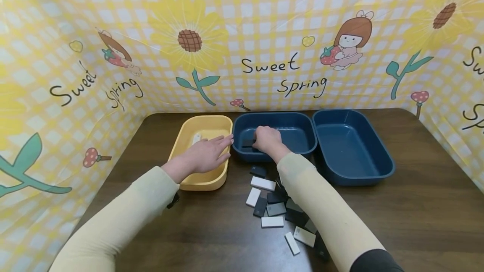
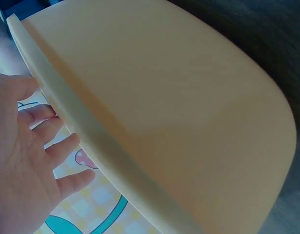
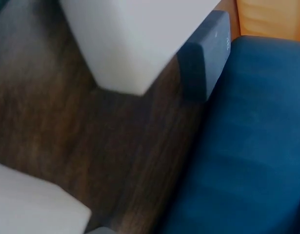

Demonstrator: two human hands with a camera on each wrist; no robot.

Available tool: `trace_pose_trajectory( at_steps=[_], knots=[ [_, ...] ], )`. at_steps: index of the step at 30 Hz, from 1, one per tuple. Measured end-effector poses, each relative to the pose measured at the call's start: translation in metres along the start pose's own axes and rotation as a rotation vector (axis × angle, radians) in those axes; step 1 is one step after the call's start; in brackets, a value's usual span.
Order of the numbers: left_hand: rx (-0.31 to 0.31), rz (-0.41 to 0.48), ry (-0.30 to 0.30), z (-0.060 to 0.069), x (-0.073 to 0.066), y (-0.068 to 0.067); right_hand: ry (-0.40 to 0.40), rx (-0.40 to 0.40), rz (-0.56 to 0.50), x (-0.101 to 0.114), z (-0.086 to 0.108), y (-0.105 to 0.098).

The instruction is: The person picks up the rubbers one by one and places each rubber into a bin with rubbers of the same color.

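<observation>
My left hand [image 1: 207, 154] is stretched over the yellow bin [image 1: 177, 148], palm down. In the left wrist view its fingers are spread and hold nothing, beside the bin's rim [image 2: 91, 122]. A small white block [image 1: 196, 138] lies in that bin. My right hand [image 1: 267, 139] reaches into the middle blue bin [image 1: 296, 125] with curled fingers. They pinch a dark rectangular block [image 1: 247, 143], partly hidden by the hand. The right wrist view shows no fingers, only a white block [image 3: 140, 44] and a dark block [image 3: 208, 53] beside the blue bin [image 3: 247, 136].
A pile of white, grey and black blocks [image 1: 276, 209] lies on the brown table [image 1: 204, 230] in front of the bins, partly under the right forearm. Another blue bin [image 1: 353, 146] stands at the right. A yellow checked cloth [image 1: 234, 32] rises behind and beside the table.
</observation>
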State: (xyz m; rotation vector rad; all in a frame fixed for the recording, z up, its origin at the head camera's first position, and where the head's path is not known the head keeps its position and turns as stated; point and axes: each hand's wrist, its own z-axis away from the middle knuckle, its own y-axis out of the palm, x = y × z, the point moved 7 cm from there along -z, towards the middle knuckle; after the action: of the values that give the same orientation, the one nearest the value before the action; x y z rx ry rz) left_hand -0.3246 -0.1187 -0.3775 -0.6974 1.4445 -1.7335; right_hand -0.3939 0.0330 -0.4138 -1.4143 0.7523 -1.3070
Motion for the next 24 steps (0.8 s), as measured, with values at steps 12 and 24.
trace_pose_trajectory(
  at_steps=[12,24],
  knots=[
    [0.015,0.022,0.001,-0.001,-0.003,0.002,-0.044,0.035,-0.016,0.001,0.004,0.001],
    [-0.013,-0.019,0.019,0.0,0.0,-0.002,-0.112,-0.026,0.084,0.01,0.023,-0.03]
  ],
)
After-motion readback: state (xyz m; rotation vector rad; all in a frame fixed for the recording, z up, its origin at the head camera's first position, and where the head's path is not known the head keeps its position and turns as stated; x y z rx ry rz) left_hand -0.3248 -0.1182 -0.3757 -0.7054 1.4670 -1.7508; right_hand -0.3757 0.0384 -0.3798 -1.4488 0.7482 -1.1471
